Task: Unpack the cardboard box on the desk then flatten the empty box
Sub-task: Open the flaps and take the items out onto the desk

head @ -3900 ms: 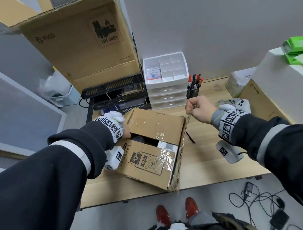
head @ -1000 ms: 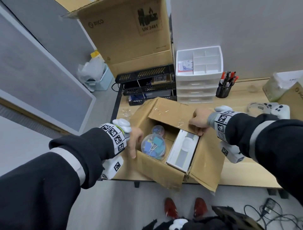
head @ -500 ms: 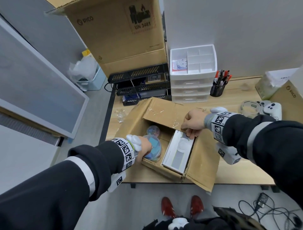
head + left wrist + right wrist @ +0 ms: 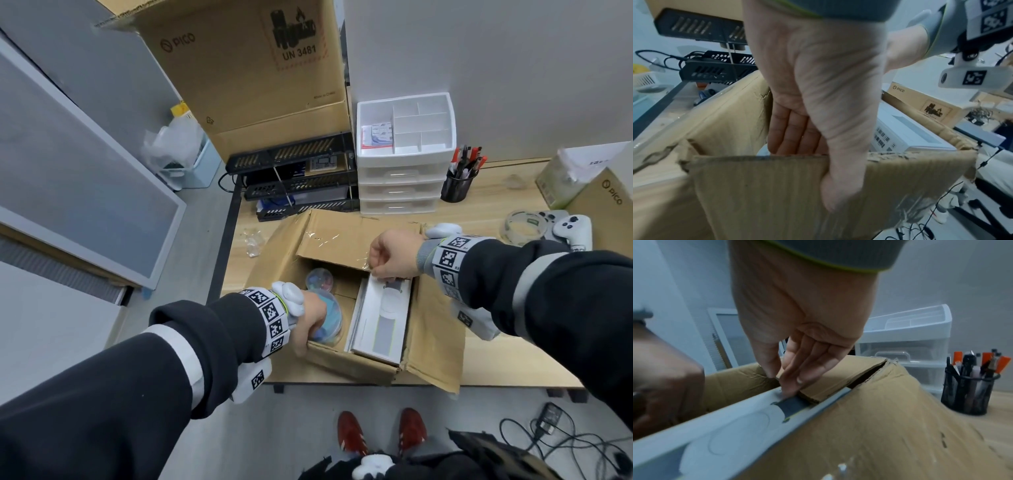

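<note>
The left hand [image 4: 310, 320] clamps the near wall of the open cardboard box [image 4: 346, 363] on the desk [image 4: 507, 363], steadying it; the right hand [image 4: 394, 255] pinches the white carton [image 4: 380, 322] inside, apparently to lift it out.

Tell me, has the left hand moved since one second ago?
Yes. The left hand has gone from the left wall of the cardboard box to its near wall, fingers inside by the clear round container.

Dark sleeves [image 4: 212, 346] with pale grey bands, white wrist cuffs [image 4: 270, 318] printed with black square markers, red shoes [image 4: 351, 433].
</note>
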### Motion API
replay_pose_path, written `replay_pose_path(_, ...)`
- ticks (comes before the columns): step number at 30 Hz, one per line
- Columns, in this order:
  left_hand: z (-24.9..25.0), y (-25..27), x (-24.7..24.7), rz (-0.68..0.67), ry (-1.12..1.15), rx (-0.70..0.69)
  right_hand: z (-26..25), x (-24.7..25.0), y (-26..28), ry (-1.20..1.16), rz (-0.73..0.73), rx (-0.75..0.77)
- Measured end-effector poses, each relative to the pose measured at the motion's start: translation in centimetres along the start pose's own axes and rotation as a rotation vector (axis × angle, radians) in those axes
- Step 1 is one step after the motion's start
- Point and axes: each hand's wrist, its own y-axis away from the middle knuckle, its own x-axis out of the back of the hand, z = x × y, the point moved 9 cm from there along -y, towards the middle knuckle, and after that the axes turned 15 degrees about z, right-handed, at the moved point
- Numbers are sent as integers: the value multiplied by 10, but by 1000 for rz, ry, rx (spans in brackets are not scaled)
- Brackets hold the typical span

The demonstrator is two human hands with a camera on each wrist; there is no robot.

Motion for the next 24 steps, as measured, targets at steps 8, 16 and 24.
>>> replay_pose_path(8,6,-3,-4,31,272,21,10,3,-5,271,55,71)
replay_pose_path(16,-37,-12,60,424,284,111,-6,16,-2,223,99,245)
replay_pose_path(24,-90,-2,114,710,382,161,-9,125,-4,175,650,295)
